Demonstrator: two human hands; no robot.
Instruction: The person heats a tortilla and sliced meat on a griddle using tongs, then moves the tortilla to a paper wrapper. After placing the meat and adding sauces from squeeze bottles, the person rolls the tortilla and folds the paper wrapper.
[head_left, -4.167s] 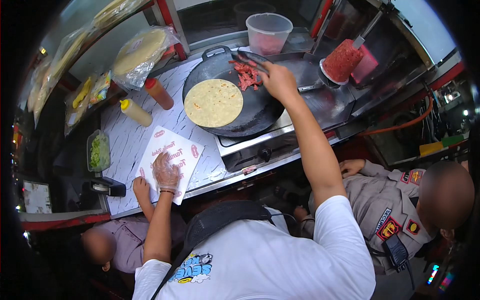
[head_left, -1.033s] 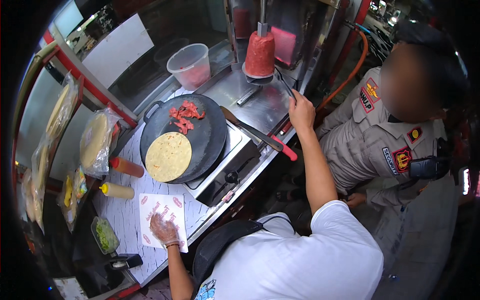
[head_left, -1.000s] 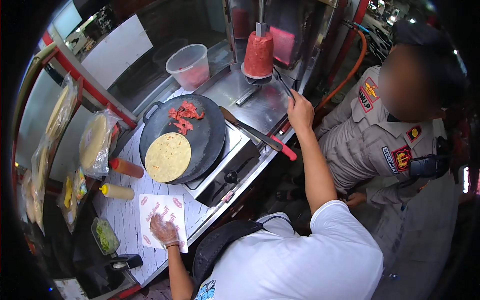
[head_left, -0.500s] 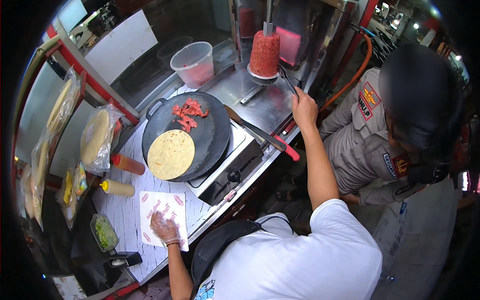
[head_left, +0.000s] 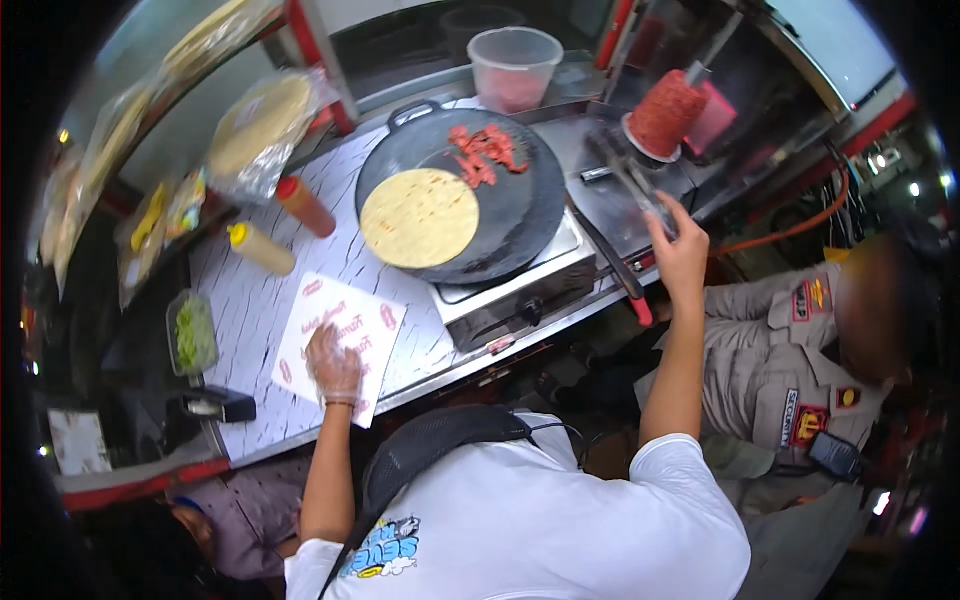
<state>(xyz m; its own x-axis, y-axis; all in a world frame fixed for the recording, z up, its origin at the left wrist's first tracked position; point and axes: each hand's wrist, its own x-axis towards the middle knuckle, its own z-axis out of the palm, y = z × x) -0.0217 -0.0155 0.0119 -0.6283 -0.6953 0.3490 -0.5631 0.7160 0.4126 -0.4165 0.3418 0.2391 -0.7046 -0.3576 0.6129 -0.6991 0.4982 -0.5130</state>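
My left hand (head_left: 333, 362), in a clear plastic glove, lies with its fingers outstretched on a sheet of white printed paper (head_left: 376, 345). A pair of metal tongs (head_left: 630, 178), blurred by motion, is gripped in my bare right hand (head_left: 682, 248). Their tips hang over the metal tray, left of a red cone of meat (head_left: 662, 115) on a vertical spit and apart from it. On the round black griddle (head_left: 515, 235) lie a flatbread (head_left: 418, 218) at the front left and a pile of shredded red meat (head_left: 487, 152) behind it.
A long knife (head_left: 608, 252) rests against the stove (head_left: 520, 312). Sauce bottles, one red (head_left: 306, 206) and one pale (head_left: 262, 250), stand beside bagged flatbreads (head_left: 262, 125). A lettuce tub (head_left: 194, 340) sits at left, a clear bucket (head_left: 515, 68) behind. A person in uniform (head_left: 770, 360) is at right.
The view has turned, shifting the whole scene. My right hand has drawn the tongs away from the meat cone toward the griddle. My left hand stays on the paper.
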